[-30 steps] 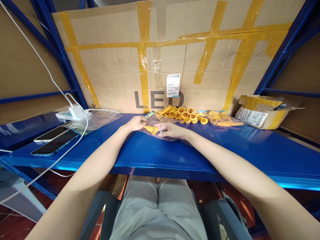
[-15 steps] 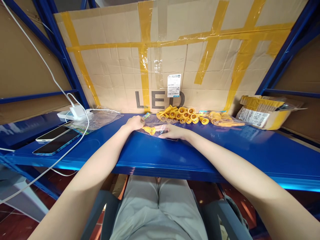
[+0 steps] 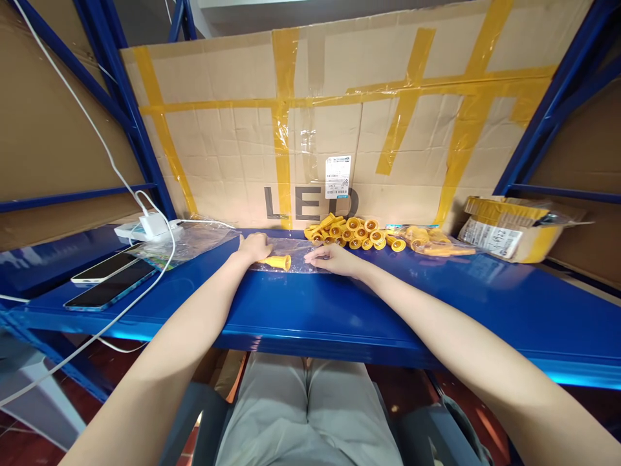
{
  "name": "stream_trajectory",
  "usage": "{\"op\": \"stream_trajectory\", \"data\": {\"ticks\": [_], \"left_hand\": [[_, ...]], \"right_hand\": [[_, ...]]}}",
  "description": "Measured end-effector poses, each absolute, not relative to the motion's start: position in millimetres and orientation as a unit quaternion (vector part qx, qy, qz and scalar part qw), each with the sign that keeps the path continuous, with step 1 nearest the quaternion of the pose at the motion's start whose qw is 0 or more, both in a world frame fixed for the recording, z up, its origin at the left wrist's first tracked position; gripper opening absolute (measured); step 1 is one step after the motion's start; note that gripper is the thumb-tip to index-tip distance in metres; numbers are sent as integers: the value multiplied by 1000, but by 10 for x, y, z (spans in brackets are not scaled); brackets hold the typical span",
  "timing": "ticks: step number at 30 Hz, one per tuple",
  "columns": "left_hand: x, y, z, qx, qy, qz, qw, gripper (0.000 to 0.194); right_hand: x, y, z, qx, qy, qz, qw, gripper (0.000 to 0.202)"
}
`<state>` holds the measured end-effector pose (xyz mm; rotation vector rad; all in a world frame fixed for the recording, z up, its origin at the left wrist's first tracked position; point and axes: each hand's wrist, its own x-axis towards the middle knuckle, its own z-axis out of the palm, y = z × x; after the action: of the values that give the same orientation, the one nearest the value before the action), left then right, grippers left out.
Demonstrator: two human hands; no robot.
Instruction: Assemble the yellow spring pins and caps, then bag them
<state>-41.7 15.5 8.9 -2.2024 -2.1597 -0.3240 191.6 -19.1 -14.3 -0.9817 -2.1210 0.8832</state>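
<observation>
A clear plastic bag point(image 3: 306, 247) lies stretched on the blue shelf between my two hands. One yellow plastic piece with a flared, cup-like end point(image 3: 279, 262) lies at its left part, the wide end facing right. My left hand point(image 3: 255, 248) is closed over the bag's left end, by the narrow end of that piece; its fingertips are partly hidden. At the bag's right end, my right hand point(image 3: 336, 260) has thumb and fingers pinched together on the film. Just behind my right hand is a pile of similar yellow flared pieces point(image 3: 356, 233).
Right of the pile lies a filled bag of yellow pieces point(image 3: 427, 241), then a taped carton point(image 3: 509, 230). Two phones point(image 3: 110, 285), a white charger with cable point(image 3: 152, 224) and more plastic film point(image 3: 206, 238) are at left. A large cardboard sheet point(image 3: 223, 155) stands behind.
My left hand has shifted left with the yellow piece, and the bag between my hands looks flatter and more stretched. The camera view has tilted up slightly.
</observation>
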Motion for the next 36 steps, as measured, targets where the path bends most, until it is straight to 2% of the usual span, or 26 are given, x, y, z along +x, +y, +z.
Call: {"op": "stream_trajectory", "data": {"ticks": [3,6,9,11,13,14,18,22,28,36], "left_hand": [[-411,182,45,-746,-647,-149,-45,47],[-430,238,-14,-765,-621,-137,-99,56],[-484,329,-80,-760,-628,-124,-112,58],[-524,387,-115,-756,-634,-121,-109,58],[-559,427,-134,-753,-640,-116,-104,58],[-575,439,-138,-751,-643,-113,-101,58],[-625,443,-130,-744,-651,-113,-96,58],[-636,418,-104,-740,-655,-122,-95,55],[-603,375,-66,-742,-653,-119,-94,51],[-599,351,-51,-748,-647,-109,-102,54]], "right_hand": [[1907,-177,-114,-381,-779,354,351,28],[1969,-148,-22,-406,-753,321,406,34],[2159,-129,135,-483,-717,200,462,36],[2351,-123,250,-546,-696,64,462,35],[2561,-113,344,-622,-665,-60,410,34],[2664,-104,374,-669,-640,-85,367,34],[2994,-37,343,-799,-558,-77,209,41],[3194,63,163,-831,-544,-2,117,39],[3322,211,-6,-799,-583,-27,142,27],[3331,222,-21,-821,-521,83,218,34]]}}
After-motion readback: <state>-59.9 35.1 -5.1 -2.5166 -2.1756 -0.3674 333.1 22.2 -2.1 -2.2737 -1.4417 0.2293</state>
